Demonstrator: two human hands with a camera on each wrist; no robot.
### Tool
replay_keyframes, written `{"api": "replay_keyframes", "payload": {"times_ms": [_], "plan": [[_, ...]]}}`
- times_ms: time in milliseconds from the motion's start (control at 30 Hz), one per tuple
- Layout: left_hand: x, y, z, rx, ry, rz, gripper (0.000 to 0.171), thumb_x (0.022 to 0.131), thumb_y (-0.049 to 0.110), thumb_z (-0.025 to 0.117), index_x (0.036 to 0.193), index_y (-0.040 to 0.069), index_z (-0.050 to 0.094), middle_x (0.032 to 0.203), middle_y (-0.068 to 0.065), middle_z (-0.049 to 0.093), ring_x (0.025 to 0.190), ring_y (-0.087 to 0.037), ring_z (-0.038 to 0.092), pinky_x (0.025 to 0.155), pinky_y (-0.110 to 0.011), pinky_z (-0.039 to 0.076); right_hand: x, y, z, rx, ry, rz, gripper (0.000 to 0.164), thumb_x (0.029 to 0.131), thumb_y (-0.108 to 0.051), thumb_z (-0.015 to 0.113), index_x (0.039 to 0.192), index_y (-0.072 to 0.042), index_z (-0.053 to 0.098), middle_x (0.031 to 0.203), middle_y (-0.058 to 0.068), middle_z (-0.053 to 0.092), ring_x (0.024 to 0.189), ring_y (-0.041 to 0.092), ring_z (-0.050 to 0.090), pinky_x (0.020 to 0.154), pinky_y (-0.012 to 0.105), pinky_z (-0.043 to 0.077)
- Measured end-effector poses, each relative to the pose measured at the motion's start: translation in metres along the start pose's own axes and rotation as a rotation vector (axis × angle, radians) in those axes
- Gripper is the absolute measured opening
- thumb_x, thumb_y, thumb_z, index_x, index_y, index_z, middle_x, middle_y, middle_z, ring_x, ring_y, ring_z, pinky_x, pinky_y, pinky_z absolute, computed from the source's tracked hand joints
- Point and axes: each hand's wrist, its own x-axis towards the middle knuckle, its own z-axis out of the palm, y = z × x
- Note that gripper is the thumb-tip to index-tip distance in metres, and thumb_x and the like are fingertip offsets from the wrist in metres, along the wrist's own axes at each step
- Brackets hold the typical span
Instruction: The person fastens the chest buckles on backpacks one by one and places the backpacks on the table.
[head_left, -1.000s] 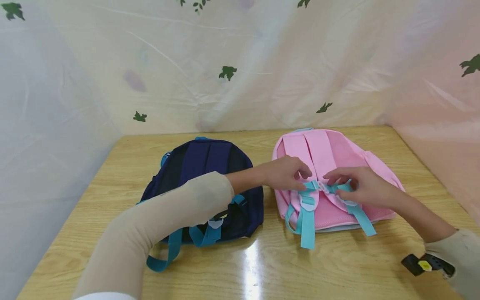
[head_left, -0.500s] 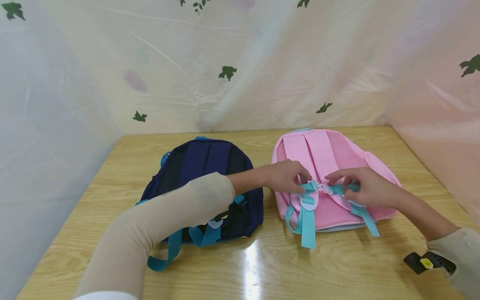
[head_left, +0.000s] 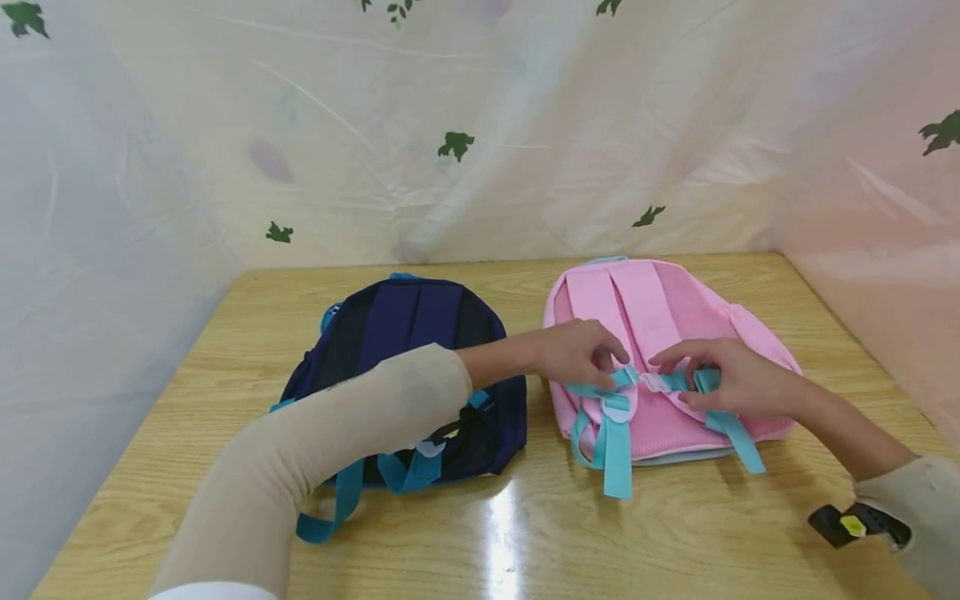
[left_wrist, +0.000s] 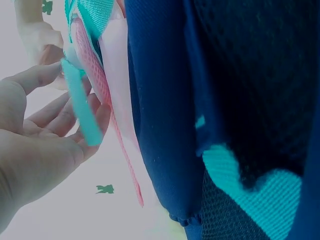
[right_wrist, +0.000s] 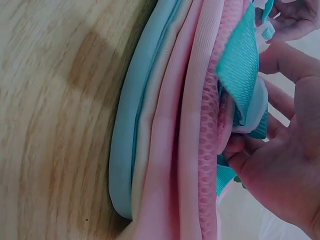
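A pink backpack (head_left: 693, 312) lies on the table at right, its strap side up. Across its lower part runs a turquoise strap (head_left: 624, 378) with a small pale buckle (head_left: 652, 382) in the middle. My left hand (head_left: 573, 353) pinches the strap just left of the buckle. To the buckle's right, my right hand (head_left: 742, 379) holds the strap between thumb and fingers. In the left wrist view a loose turquoise strap end (left_wrist: 80, 102) hangs in front of the left fingers. The right wrist view shows the right hand (right_wrist: 287, 132) beside a pale strap adjuster (right_wrist: 257, 107).
A dark navy backpack (head_left: 491, 354) with teal straps (head_left: 348, 492) lies left of the pink one, partly under my left forearm. Both are on a wooden table (head_left: 420, 558). Pale fabric walls (head_left: 360, 150) enclose the back and sides. My right wrist bears a black band (head_left: 873, 527).
The strap and buckle have shifted slightly down and to the right, with the left hand following a little. Both hands stay at the buckle, and the strap end by the right hand has swung slightly right.
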Motion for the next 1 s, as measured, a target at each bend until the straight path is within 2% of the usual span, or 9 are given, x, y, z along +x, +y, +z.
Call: {"api": "replay_keyframes", "payload": {"times_ms": [133, 400, 533, 700, 833, 1000], "plan": [[-0.0002, -0.0007, 0.0011, -0.056, -0.002, -0.008, 0.039, 0.098, 0.009, 0.071, 0.134, -0.004, 0.065, 0.107, -0.011, 0.071, 0.092, -0.014, 0.060, 0.082, -0.015, 0.048, -0.0003, -0.0029, 0.0037, -0.007, 0.012, 0.050, 0.046, 0.081, 0.001, 0.086, 0.123, -0.003, 0.070, 0.095, -0.005, 0.069, 0.080, 0.007, 0.058, 0.067, 0.022, 0.049], [0.0032, -0.0011, 0.0053, -0.068, 0.023, -0.042, 0.038, 0.098, 0.015, 0.072, 0.131, -0.003, 0.068, 0.100, -0.007, 0.072, 0.088, -0.011, 0.062, 0.077, -0.015, 0.048, 0.0013, -0.0071, 0.0057, -0.012, 0.022, 0.081, 0.042, 0.081, -0.003, 0.087, 0.120, -0.002, 0.072, 0.094, -0.006, 0.067, 0.078, 0.007, 0.057, 0.066, 0.022, 0.051], [0.0068, -0.0014, 0.0087, -0.031, 0.059, -0.062, 0.039, 0.095, 0.019, 0.077, 0.128, -0.001, 0.069, 0.095, -0.004, 0.070, 0.085, -0.010, 0.061, 0.073, -0.015, 0.048, 0.0026, -0.0060, 0.0065, -0.007, 0.014, 0.087, 0.042, 0.081, -0.004, 0.087, 0.120, -0.003, 0.072, 0.089, -0.007, 0.065, 0.075, 0.006, 0.055, 0.065, 0.022, 0.050], [0.0074, 0.0012, 0.0078, 0.057, 0.067, -0.108, 0.035, 0.095, 0.017, 0.076, 0.126, 0.003, 0.070, 0.096, -0.003, 0.068, 0.085, -0.009, 0.061, 0.072, -0.014, 0.049, 0.0045, -0.0063, 0.0064, -0.011, -0.008, 0.110, 0.044, 0.081, -0.006, 0.088, 0.122, -0.003, 0.071, 0.086, -0.008, 0.062, 0.075, 0.007, 0.054, 0.065, 0.023, 0.049], [0.0052, 0.0010, 0.0040, 0.085, 0.064, -0.110, 0.030, 0.098, 0.014, 0.071, 0.127, 0.003, 0.069, 0.098, -0.003, 0.068, 0.085, -0.010, 0.061, 0.072, -0.015, 0.048, 0.0054, -0.0055, 0.0077, -0.004, 0.009, 0.075, 0.040, 0.080, -0.004, 0.088, 0.117, -0.005, 0.074, 0.085, -0.008, 0.063, 0.074, 0.008, 0.054, 0.064, 0.023, 0.049], [0.0014, 0.0000, 0.0025, 0.048, 0.040, -0.094, 0.030, 0.101, 0.010, 0.066, 0.130, 0.000, 0.066, 0.097, -0.007, 0.066, 0.081, -0.011, 0.058, 0.069, -0.016, 0.047, 0.0069, -0.0036, 0.0100, -0.009, 0.038, -0.004, 0.033, 0.079, -0.001, 0.088, 0.108, -0.008, 0.077, 0.091, -0.007, 0.068, 0.071, 0.007, 0.053, 0.062, 0.023, 0.048]]}}
